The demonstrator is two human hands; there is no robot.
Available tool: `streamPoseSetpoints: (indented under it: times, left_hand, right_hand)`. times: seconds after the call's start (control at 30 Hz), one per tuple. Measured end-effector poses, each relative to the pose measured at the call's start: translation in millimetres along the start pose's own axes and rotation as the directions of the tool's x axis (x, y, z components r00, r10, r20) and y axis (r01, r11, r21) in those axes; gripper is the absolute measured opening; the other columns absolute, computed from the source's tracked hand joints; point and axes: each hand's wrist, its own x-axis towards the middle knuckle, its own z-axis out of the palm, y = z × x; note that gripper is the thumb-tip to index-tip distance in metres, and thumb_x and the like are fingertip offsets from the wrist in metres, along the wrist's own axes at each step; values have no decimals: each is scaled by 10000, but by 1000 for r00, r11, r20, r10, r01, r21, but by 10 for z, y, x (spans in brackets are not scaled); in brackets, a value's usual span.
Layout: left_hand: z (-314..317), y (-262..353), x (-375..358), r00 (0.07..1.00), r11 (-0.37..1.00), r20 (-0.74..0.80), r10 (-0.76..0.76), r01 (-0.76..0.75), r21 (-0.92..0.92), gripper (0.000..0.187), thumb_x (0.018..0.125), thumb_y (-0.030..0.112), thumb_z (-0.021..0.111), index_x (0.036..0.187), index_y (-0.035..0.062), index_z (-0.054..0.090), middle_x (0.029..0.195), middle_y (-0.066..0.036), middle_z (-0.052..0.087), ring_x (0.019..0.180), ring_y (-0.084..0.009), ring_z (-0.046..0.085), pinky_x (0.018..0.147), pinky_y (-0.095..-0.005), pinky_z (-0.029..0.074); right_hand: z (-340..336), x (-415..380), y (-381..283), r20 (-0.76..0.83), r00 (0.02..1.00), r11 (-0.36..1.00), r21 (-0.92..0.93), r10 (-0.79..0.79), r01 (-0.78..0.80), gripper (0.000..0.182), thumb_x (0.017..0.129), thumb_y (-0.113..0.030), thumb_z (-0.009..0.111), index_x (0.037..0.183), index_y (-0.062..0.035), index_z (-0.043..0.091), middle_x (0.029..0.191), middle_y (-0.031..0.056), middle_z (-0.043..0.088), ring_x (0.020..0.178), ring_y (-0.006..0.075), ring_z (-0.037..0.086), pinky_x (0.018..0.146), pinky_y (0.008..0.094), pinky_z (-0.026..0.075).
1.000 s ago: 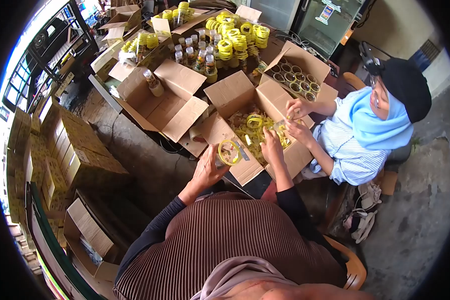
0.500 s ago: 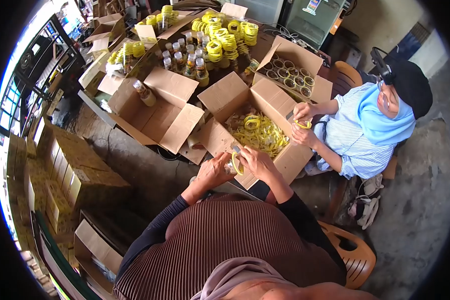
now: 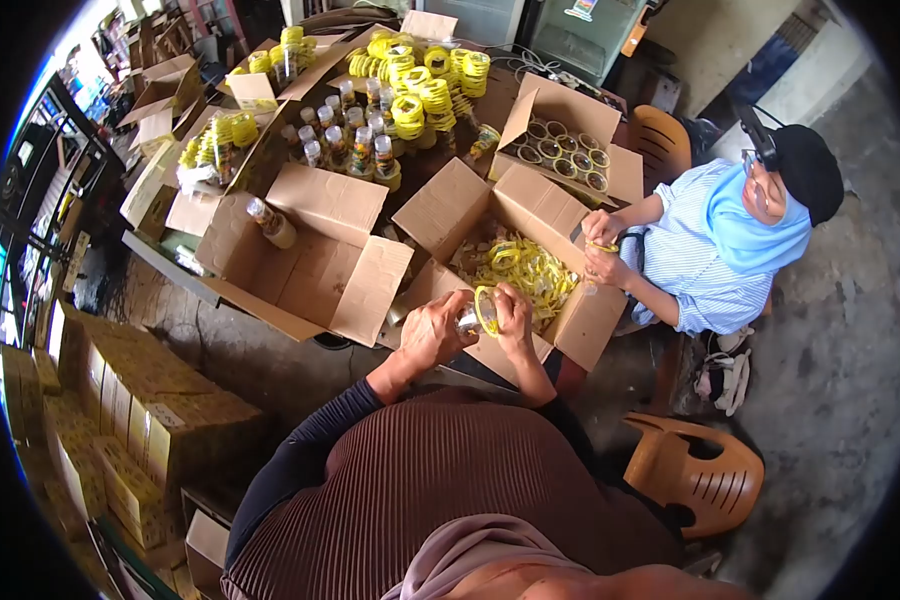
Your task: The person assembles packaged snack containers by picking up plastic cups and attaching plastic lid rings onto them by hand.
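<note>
My left hand (image 3: 433,330) is closed around a small clear container (image 3: 467,321), most of it covered by the fingers. A yellow ring (image 3: 486,311) stands upright at the container's right end. My right hand (image 3: 513,315) grips the ring's right side with bent fingers; whether it also holds a tool is hidden. Just beyond my hands is an open cardboard box (image 3: 582,318) holding a heap of yellow strips and rings (image 3: 518,265). An open box (image 3: 335,265) to the left has one filled bottle (image 3: 272,223) standing in it.
Several filled bottles (image 3: 358,150) and stacks of yellow rings (image 3: 420,90) crowd the table's far side. Another box (image 3: 565,155) holds jars with yellow rims. At right a co-worker (image 3: 735,230) handles a yellow ring. An orange chair (image 3: 695,475) stands at my right, stacked cartons (image 3: 150,400) at left.
My right hand has turned more upright around the ring, and the grey blade-like tool seen at it earlier no longer shows. The ring now faces me more. The view has shifted slightly.
</note>
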Motion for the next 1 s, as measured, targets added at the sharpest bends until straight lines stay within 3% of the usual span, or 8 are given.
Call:
streamPoseSetpoints:
  times: [0.37, 0.43, 0.5, 0.57, 0.63, 0.7, 0.8, 1.0]
  left_hand:
    - [-102, -431, 150, 968, 999, 251, 26, -15, -45, 529, 710, 280, 778, 1138, 75, 544, 926, -148, 663, 821, -355, 667, 700, -433, 541]
    - [-221, -497, 199, 941, 997, 336, 32, -7, -77, 600, 713, 324, 805, 1162, 47, 519, 922, -184, 662, 854, -365, 664, 727, -430, 533]
    - [-377, -592, 269, 824, 965, 544, 157, -10, -262, 696, 712, 421, 821, 1171, 13, 494, 951, -211, 651, 914, -370, 655, 792, -416, 513]
    - [-355, -781, 335, 757, 952, 625, 191, 11, -305, 774, 673, 444, 856, 1176, -15, 489, 999, -212, 640, 961, -345, 641, 842, -406, 490]
    - [-534, -725, 483, 550, 884, 782, 292, 156, -440, 822, 639, 413, 884, 1215, -10, 478, 1067, -189, 635, 986, -309, 629, 862, -404, 480]
    - [-522, -717, 471, 596, 843, 707, 379, 93, -530, 709, 657, 301, 884, 1189, 4, 521, 1013, -130, 657, 907, -234, 634, 809, -362, 496]
    - [-551, -695, 503, 394, 748, 816, 423, 356, -560, 395, 729, 111, 800, 1054, 22, 594, 926, -34, 669, 839, -116, 606, 779, -283, 504]
    - [-608, -716, 677, 293, 763, 786, 544, 216, -609, 293, 674, 22, 753, 925, 35, 602, 813, 11, 634, 755, -70, 556, 658, -262, 469]
  right_hand:
    - [344, -122, 90, -182, 885, 894, 226, 429, -387, 247, 952, -153, 485, 749, -11, 480, 660, 2, 421, 637, 108, 404, 577, 320, 366]
    - [299, -137, -34, -172, 910, 918, 203, 376, -341, 232, 947, -144, 508, 768, 3, 484, 651, 40, 426, 610, 138, 400, 569, 321, 366]
    - [238, -146, -200, -123, 992, 992, -127, 12, -28, 214, 929, -127, 546, 787, 13, 469, 665, 108, 437, 572, 224, 393, 560, 338, 366]
    - [180, -138, -425, -5, 1000, 973, -231, 18, -18, 202, 914, -119, 572, 807, 14, 465, 709, 163, 464, 597, 316, 467, 569, 371, 394]
    - [199, -126, -589, 139, 985, 946, -291, -104, 140, 183, 893, -114, 589, 813, 7, 478, 739, 161, 510, 649, 344, 553, 595, 398, 428]
    - [177, -108, -713, 202, 979, 920, -375, -36, 112, 170, 884, -141, 602, 838, -9, 506, 755, 151, 540, 705, 350, 611, 608, 413, 463]
    - [105, 3, -928, 342, 935, 880, -468, 91, 86, 209, 876, -207, 625, 887, -34, 508, 781, 132, 580, 743, 361, 630, 605, 435, 495]
    - [28, 115, -1054, 523, 851, 815, -513, 48, 269, 218, 904, -223, 584, 883, -28, 492, 817, 149, 587, 769, 373, 622, 637, 454, 488]
